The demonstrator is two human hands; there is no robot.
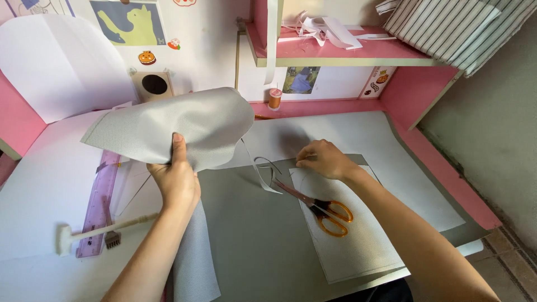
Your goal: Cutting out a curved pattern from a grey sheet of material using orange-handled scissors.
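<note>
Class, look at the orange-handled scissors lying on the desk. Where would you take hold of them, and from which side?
Grip the scissors by the orange finger loops, coming from the near right. The loops lie flat on the pale cut sheet, pointing toward the person, with bare space around them. The closed blades point up-left toward the curled strip, close under the right hand.

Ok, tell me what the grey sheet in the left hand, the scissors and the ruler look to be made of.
Grey sheet: seemingly woven fabric or textured faux leather, matte; it bends softly where the left hand lifts it.
Scissors: shiny metal blades, glossy translucent orange plastic handles.
Ruler: see-through purple plastic, with printed marks.
</note>
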